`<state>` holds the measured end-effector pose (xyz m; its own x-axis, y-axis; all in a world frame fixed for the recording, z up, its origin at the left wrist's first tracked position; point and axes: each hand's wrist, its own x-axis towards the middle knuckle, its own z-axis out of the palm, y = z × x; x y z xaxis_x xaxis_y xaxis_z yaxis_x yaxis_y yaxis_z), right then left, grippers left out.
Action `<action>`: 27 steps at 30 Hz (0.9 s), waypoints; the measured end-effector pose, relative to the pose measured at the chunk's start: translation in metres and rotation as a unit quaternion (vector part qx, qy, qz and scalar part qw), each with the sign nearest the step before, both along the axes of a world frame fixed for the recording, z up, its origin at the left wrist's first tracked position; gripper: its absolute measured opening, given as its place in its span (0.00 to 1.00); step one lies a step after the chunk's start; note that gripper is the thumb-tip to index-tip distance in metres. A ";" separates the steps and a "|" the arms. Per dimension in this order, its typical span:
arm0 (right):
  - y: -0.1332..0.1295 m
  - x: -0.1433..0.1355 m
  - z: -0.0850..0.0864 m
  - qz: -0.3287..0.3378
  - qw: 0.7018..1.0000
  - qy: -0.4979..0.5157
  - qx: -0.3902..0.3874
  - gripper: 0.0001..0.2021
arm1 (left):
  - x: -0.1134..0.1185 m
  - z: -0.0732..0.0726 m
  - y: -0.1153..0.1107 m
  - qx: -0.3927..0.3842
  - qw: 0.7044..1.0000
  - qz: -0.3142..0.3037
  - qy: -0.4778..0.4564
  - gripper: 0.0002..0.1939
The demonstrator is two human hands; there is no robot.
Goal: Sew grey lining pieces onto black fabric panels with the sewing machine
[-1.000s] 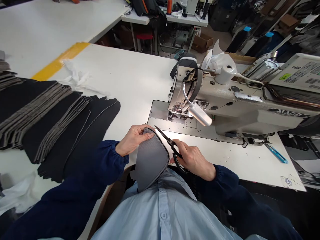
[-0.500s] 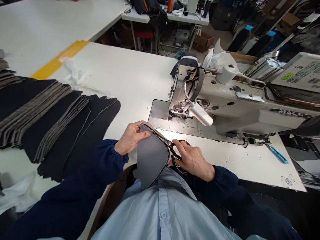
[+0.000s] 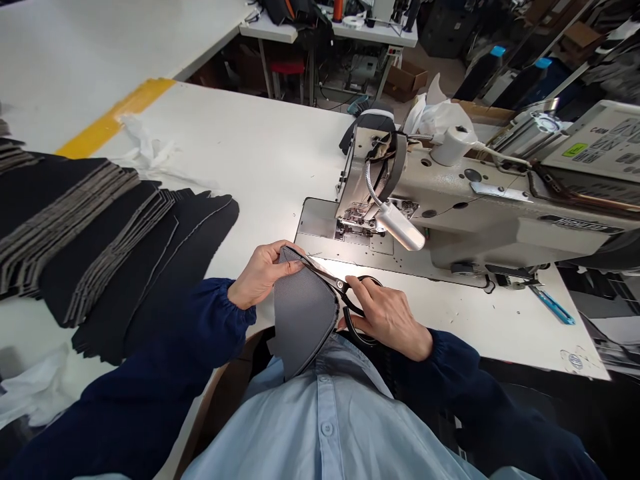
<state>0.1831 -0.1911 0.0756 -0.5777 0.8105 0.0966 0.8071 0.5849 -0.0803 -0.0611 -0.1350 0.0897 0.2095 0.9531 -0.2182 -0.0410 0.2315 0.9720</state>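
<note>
My left hand pinches the upper corner of a grey fabric piece with a dark edge, thumb on top. The piece hangs down in front of my shirt. In my right hand is a pair of black-handled scissors, with fingers through the handle loops. The loops stand apart, and the blades lie along the top edge of the fabric, their tips close to my left thumb. Whether the blades are cutting into the fabric I cannot tell.
A sewing machine with a small lamp stands on the white table ahead and to the right. Stacked dark fabric pieces fan out at left. A blue cutter lies near the right table edge. White scraps lie behind the stacks.
The view has shifted very slightly. Both hands, the scissors and the fabric piece keep nearly the same positions; the scissor handles look a little wider apart.
</note>
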 end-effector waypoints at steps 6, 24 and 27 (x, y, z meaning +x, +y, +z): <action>-0.003 0.001 -0.004 0.004 1.000 0.000 -0.013 0.22 | 0.000 0.001 0.000 -0.010 1.000 -0.004 0.003 0.19; 0.024 0.065 -0.041 -0.119 0.986 -0.012 0.119 0.18 | -0.038 -0.014 0.033 -0.030 0.947 -0.086 -0.308 0.35; 0.013 0.025 -0.035 0.028 0.982 0.176 0.067 0.16 | -0.039 -0.014 0.035 -0.025 0.943 -0.103 -0.314 0.42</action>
